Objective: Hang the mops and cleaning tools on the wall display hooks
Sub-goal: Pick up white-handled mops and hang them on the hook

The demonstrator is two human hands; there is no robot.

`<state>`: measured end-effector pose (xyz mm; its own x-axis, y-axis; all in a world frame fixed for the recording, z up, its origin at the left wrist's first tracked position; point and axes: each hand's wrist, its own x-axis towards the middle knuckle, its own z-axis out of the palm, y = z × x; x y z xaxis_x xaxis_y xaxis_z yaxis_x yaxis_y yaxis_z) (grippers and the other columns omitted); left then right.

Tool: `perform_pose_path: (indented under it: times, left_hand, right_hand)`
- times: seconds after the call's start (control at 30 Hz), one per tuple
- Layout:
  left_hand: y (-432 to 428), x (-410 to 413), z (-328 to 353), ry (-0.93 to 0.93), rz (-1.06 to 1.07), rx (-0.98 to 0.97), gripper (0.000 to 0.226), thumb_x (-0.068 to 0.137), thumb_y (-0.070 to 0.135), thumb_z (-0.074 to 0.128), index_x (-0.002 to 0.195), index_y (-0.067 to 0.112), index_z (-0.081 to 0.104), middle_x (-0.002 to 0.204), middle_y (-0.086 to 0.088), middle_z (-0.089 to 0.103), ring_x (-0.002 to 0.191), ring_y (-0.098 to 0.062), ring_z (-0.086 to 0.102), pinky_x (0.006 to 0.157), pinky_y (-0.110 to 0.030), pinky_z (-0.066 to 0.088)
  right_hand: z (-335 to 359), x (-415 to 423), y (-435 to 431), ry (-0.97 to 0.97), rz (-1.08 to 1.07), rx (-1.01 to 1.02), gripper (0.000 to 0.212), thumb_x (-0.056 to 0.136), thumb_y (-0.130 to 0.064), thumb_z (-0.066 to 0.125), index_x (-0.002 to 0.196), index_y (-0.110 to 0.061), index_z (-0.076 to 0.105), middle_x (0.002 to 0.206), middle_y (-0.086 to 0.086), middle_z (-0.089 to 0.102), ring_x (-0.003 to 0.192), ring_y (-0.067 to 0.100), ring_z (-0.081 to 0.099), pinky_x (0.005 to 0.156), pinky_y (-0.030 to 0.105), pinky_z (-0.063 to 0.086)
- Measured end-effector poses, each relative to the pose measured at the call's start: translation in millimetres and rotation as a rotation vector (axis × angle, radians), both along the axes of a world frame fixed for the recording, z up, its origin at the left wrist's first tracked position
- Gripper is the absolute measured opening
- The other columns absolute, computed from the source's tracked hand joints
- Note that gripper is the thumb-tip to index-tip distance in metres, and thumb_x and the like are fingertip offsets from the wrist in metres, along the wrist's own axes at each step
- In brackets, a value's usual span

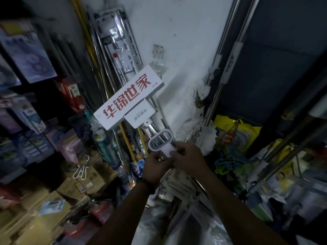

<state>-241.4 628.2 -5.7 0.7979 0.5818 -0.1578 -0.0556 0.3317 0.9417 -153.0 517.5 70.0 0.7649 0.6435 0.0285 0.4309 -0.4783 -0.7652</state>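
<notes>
**Two hands grip a mop's looped handle below the wall display**

Against the white wall [185, 41] of a crowded shop, a person's left hand [156, 163] and right hand [188, 157] are both curled tight around one white handle end [161, 142] with an oval loop, held just beneath a boxed mop head [129, 97] printed with four red characters. One packaged tool [117, 45] hangs higher on the wall. Two steel poles [228, 55] lean at right, beside two white fluffy mop heads [200, 133]. Cardboard cartons [70, 188] are stacked at lower left; their contents cannot be seen.
</notes>
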Motion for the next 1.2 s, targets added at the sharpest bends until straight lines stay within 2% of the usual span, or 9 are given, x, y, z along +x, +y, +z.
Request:
perform_pose_path:
  times: [0.1, 0.23, 0.33, 0.43, 0.57, 0.7, 0.8, 1.0, 1.2]
  left_hand:
    - [8.6, -2.3, 22.1, -0.100, 0.088, 0.005, 0.032, 0.083, -0.001, 0.080, 0.114, 0.001, 0.070, 0.100, -0.021, 0.077, 0.095, -0.039, 0.074, 0.081, -0.047, 0.062]
    - [25.7, -8.1, 51.7, -0.235, 0.135, -0.047, 0.024, 0.095, 0.000, 0.068, 0.119, 0.001, 0.068, 0.103, -0.030, 0.071, 0.096, -0.042, 0.070, 0.082, -0.047, 0.061]
    - [36.2, -6.3, 78.8, -0.262, 0.118, -0.062, 0.024, 0.094, 0.000, 0.068, 0.118, 0.000, 0.069, 0.102, -0.034, 0.067, 0.103, -0.048, 0.069, 0.082, -0.048, 0.063]
    - [41.3, 0.1, 113.7, -0.302, 0.093, -0.051, 0.026, 0.093, 0.007, 0.071, 0.119, 0.004, 0.070, 0.108, -0.049, 0.056, 0.104, -0.052, 0.066, 0.086, -0.057, 0.061]
    - [55.2, 10.4, 163.8, -0.361, 0.006, 0.004, 0.027, 0.094, 0.006, 0.069, 0.121, 0.009, 0.071, 0.111, -0.029, 0.066, 0.101, -0.047, 0.070, 0.083, -0.057, 0.062]
    - [61.3, 23.2, 219.4, -0.397, -0.076, 0.094, 0.027, 0.098, 0.002, 0.065, 0.123, 0.010, 0.071, 0.113, -0.032, 0.072, 0.107, -0.043, 0.073, 0.085, -0.061, 0.061]
    - [60.5, 34.7, 265.4, -0.436, -0.125, 0.180, 0.027, 0.098, 0.001, 0.064, 0.123, 0.010, 0.072, 0.111, -0.036, 0.070, 0.105, -0.041, 0.074, 0.084, -0.062, 0.061]
    - [64.6, 71.9, 362.6, -0.509, -0.152, 0.380, 0.029, 0.097, 0.004, 0.066, 0.121, 0.020, 0.074, 0.105, -0.022, 0.077, 0.101, -0.036, 0.075, 0.083, -0.063, 0.061]
    - [56.7, 113.2, 474.1, -0.615, -0.160, 0.486, 0.021, 0.101, 0.022, 0.064, 0.121, 0.018, 0.072, 0.106, -0.013, 0.080, 0.095, -0.035, 0.078, 0.077, -0.051, 0.064]
  right_hand:
    - [12.1, -2.9, 8.9, -0.024, 0.007, 0.109, 0.021, 0.087, -0.025, 0.072, 0.105, -0.018, 0.078, 0.077, 0.004, 0.075, 0.074, 0.021, 0.072, 0.070, 0.044, 0.060]
    - [37.1, -3.9, 16.6, -0.022, -0.040, 0.215, 0.035, 0.087, -0.026, 0.079, 0.121, -0.021, 0.079, 0.090, -0.002, 0.079, 0.087, 0.015, 0.075, 0.084, 0.042, 0.062]
    - [58.3, -2.5, 18.6, -0.059, -0.024, 0.284, 0.030, 0.089, -0.011, 0.080, 0.118, -0.019, 0.081, 0.076, -0.023, 0.076, 0.075, -0.007, 0.071, 0.076, 0.027, 0.060]
    - [86.5, -4.1, 22.3, -0.170, 0.000, 0.323, 0.027, 0.087, -0.012, 0.081, 0.111, -0.024, 0.083, 0.067, -0.024, 0.071, 0.066, -0.007, 0.067, 0.065, 0.015, 0.051]
    - [126.1, -0.1, 27.3, -0.219, -0.078, 0.371, 0.027, 0.085, -0.021, 0.086, 0.109, -0.033, 0.083, 0.066, -0.026, 0.070, 0.065, -0.010, 0.065, 0.065, 0.009, 0.048]
    - [184.2, 19.7, 30.5, -0.219, -0.135, 0.430, 0.021, 0.086, -0.039, 0.084, 0.106, -0.040, 0.077, 0.082, -0.011, 0.077, 0.078, 0.002, 0.072, 0.076, 0.030, 0.062]
    - [237.6, 33.2, 32.6, -0.255, -0.096, 0.511, 0.018, 0.092, -0.032, 0.078, 0.110, -0.031, 0.076, 0.090, -0.009, 0.078, 0.083, 0.008, 0.074, 0.077, 0.040, 0.066]
    - [334.2, 66.8, 28.3, -0.277, -0.029, 0.681, 0.013, 0.094, -0.013, 0.077, 0.104, -0.021, 0.080, 0.091, 0.011, 0.077, 0.078, 0.020, 0.077, 0.058, 0.031, 0.062]
    - [424.9, 105.3, 23.7, -0.320, 0.000, 0.835, 0.014, 0.094, -0.011, 0.078, 0.105, -0.020, 0.081, 0.098, 0.029, 0.072, 0.082, 0.034, 0.079, 0.064, 0.047, 0.067]
